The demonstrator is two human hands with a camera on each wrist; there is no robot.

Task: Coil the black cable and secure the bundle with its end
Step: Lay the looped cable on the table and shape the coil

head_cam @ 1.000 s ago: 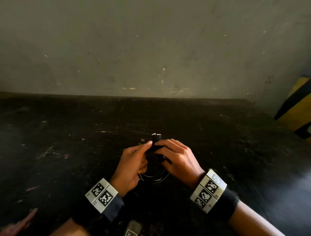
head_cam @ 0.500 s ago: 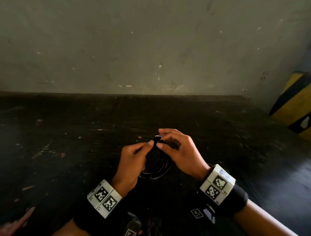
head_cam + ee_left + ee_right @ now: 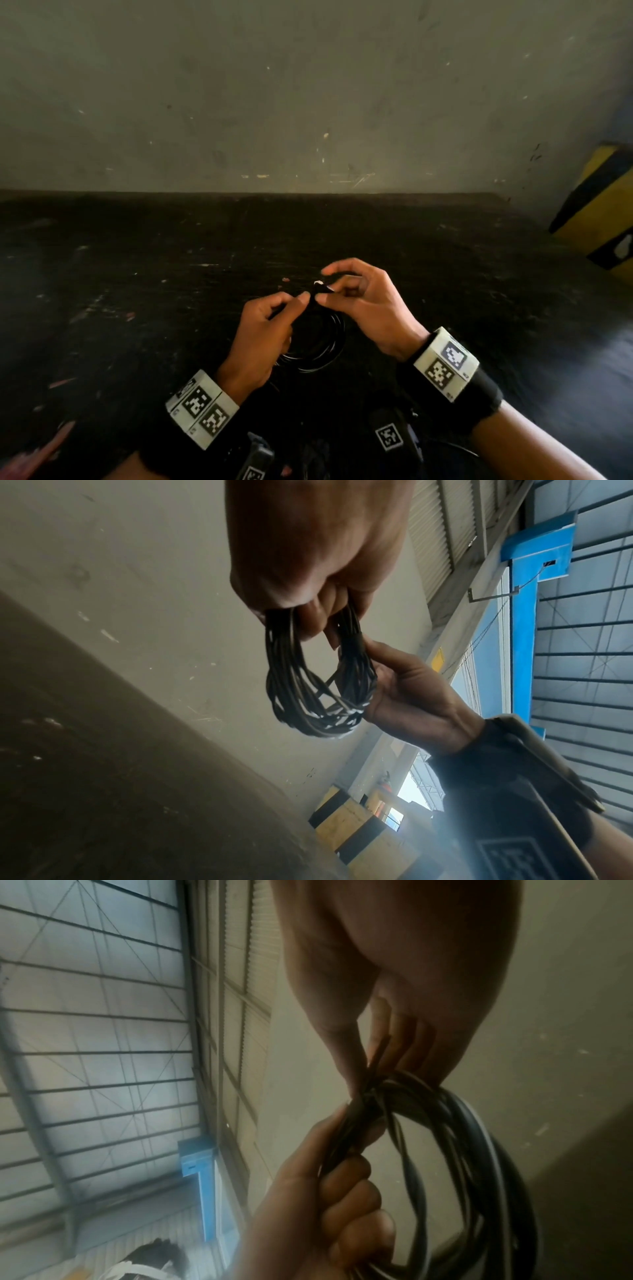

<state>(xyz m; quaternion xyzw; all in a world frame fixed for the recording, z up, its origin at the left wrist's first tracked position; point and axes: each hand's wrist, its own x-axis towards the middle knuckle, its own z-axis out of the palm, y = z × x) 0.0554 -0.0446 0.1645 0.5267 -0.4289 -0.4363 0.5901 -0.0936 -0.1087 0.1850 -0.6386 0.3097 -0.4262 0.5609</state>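
The black cable is wound into a small coil of several loops, held above the dark table. My left hand grips the coil's upper left side, its fingers curled round the strands. My right hand pinches the cable's end with its small pale-tipped plug at the top of the coil. In the left wrist view the coil hangs from my left hand and the right hand touches its side. In the right wrist view the loops run between both hands.
A grey wall stands behind the table. A yellow and black striped block sits at the far right. The table's surface is scuffed and speckled with small debris.
My right hand has lifted and drawn the cable's end up and to the right at the top of the coil. Both hands have risen a little.
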